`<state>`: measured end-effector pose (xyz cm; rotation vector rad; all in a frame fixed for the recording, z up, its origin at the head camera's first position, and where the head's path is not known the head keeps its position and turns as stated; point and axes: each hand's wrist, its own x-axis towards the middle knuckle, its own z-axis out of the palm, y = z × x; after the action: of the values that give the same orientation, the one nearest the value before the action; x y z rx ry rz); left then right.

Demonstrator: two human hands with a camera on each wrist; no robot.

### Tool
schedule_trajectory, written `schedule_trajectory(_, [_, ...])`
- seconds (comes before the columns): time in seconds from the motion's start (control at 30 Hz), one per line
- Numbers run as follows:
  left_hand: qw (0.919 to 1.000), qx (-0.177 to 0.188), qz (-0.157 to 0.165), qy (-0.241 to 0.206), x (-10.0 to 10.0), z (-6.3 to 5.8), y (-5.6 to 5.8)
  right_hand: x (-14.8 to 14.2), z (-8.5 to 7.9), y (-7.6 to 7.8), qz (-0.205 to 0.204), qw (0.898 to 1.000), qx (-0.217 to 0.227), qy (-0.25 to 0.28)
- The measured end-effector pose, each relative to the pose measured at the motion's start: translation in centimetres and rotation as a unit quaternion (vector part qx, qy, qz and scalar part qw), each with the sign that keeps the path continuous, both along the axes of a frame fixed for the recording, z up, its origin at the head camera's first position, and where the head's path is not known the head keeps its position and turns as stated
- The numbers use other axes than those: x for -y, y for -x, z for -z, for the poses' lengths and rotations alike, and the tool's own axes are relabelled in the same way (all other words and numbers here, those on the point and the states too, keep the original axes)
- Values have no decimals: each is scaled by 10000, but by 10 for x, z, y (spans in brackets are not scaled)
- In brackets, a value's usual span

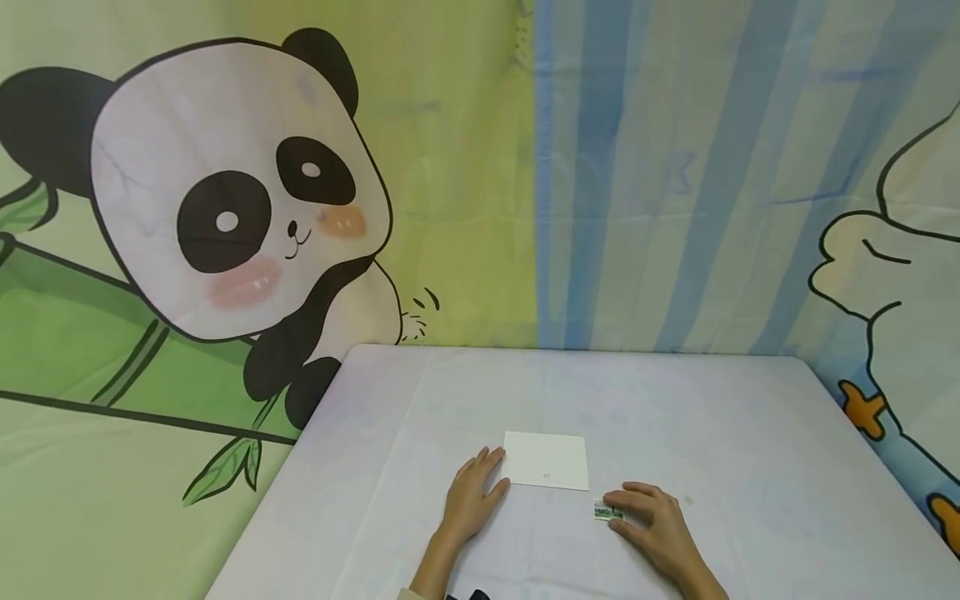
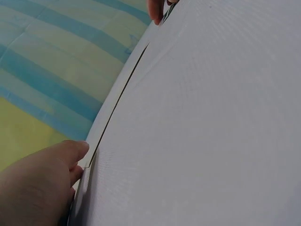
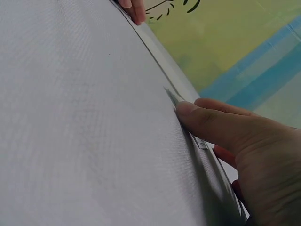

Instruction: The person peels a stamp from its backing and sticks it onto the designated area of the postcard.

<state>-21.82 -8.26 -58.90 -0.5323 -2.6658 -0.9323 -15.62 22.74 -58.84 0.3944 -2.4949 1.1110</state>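
Observation:
A white card (image 1: 546, 460) with a tiny mark near its lower edge lies flat on the white-covered table. My left hand (image 1: 471, 495) is at the card's left edge, fingers fairly straight, with the fingertips at the upper left corner and the thumb near the lower left one. To the right of the card, my right hand (image 1: 654, 527) pinches a small stamp-like slip (image 1: 602, 510) with a green picture and pale border between thumb and fingers. In the right wrist view the slip (image 3: 201, 143) is seen nearly edge-on, partly hidden by the thumb.
The table (image 1: 420, 400) has a pale cloth over it, with its far edge against a printed curtain (image 1: 465, 167). A cartoon panda (image 1: 240, 183) is printed on the left side. A small dark object (image 1: 480, 595) shows at the bottom edge near my left sleeve.

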Motion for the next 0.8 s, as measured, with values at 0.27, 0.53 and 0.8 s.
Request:
schedule_trajectory(0.27, [10000, 22, 53, 77, 1, -1, -1, 2, -1, -1, 47, 9999, 82, 49])
schedule_trajectory(0.53, [9999, 11, 142, 82, 1, -4, 0, 4, -1, -1, 56, 9999, -82, 26])
schedule_trajectory(0.8, [9996, 275, 81, -8, 1, -5, -1, 3, -2, -1, -26, 10000, -9, 95])
